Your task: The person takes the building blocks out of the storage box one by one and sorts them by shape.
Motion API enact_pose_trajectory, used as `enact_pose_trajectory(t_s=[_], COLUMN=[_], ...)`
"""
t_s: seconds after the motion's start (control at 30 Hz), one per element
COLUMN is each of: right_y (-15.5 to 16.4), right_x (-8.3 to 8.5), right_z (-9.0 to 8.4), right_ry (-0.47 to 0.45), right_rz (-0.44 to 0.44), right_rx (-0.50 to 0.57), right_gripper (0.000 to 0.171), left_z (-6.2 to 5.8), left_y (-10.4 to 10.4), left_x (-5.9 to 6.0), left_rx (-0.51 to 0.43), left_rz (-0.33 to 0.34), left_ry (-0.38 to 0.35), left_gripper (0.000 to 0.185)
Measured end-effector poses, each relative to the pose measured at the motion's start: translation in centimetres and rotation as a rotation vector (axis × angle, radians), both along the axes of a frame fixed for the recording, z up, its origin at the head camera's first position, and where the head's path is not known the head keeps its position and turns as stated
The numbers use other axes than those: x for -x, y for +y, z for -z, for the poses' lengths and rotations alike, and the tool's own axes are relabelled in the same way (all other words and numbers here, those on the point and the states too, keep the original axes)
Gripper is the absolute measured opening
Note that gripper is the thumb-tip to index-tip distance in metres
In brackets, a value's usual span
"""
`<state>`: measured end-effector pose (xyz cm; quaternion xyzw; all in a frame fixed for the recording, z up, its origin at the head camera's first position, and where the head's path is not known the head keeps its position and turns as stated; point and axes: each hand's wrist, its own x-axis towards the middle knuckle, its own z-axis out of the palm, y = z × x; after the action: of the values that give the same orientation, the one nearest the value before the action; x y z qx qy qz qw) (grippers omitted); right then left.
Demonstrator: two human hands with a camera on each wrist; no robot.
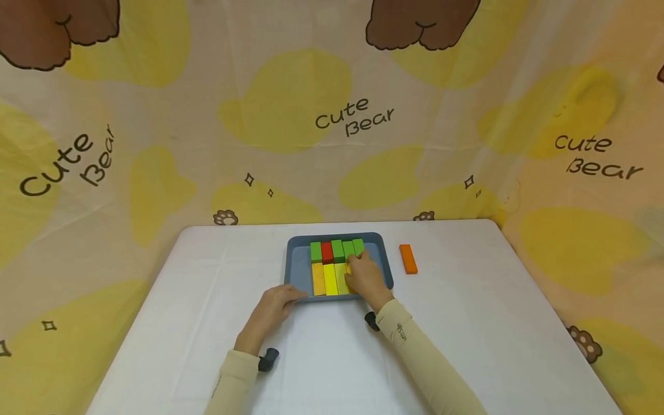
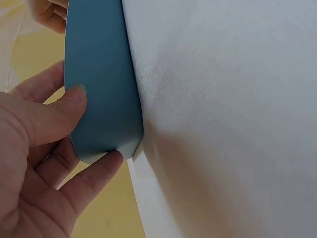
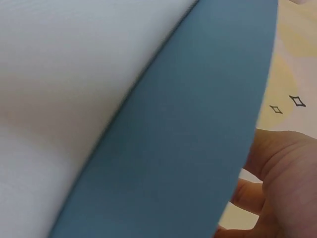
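Head view shows our left hand [image 1: 272,311] pinching the near-left corner of the blue tray [image 1: 297,271] at the table's [image 1: 467,323] middle — thumb and fingers clamp its rim. Our right hand [image 1: 367,275] rests on the blocks [image 1: 328,279] inside; we cannot tell its grip. An orange block [image 1: 408,259] lies right of the tray.

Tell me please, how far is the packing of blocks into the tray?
Nearly done, it seems. The tray already holds a back row of green and red blocks and a front row of yellow ones. The right hand rests on the front row's right end; the left hand steadies the tray's corner. One orange block lies outside on the table.
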<state>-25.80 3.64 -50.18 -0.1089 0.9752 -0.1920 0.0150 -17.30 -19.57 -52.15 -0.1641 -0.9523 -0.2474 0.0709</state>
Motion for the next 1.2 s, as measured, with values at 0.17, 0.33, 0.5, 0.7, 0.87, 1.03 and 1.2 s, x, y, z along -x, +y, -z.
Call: enact_pose_trajectory(t_s=[0.17,0.33,0.5,0.7,0.87,1.03,1.2], right_y=[-0.04,-0.15,-0.35,-0.48,-0.44,-0.36,-0.34], right_x=[0.03,0.11,0.16,0.30,0.48,0.49,0.51], right_z=[-0.02,-0.17,-0.23,-0.18,0.04,0.11,-0.03], right_ry=[-0.030,-0.058,-0.065,-0.080,-0.082,-0.069,-0.050], right_rz=[-0.001,0.006,0.009,0.019,0.019,0.005,-0.011], right_rx=[0.001,-0.002,-0.003,-0.008,-0.031,-0.056,-0.065], right_gripper=[0.031,0.032,0.032,0.032,0.034,0.037,0.036], left_z=[-0.03,-0.02,-0.16,-0.11,-0.02,-0.12,-0.21], left_y=[0.03,0.08,0.10,0.09,0.10,0.10,0.05], left_x=[0.00,-0.06,-0.13,-0.09,-0.14,-0.24,-0.14], left_rx=[-0.001,-0.011,-0.013,0.002,-0.001,-0.002,-0.004], left_rz=[0.003,0.002,-0.003,-0.001,0.002,0.000,-0.002], left_ry=[-0.002,-0.011,-0.013,-0.007,-0.009,-0.013,-0.018], left_gripper=[0.025,0.025,0.026,0.026,0.027,0.028,0.028])
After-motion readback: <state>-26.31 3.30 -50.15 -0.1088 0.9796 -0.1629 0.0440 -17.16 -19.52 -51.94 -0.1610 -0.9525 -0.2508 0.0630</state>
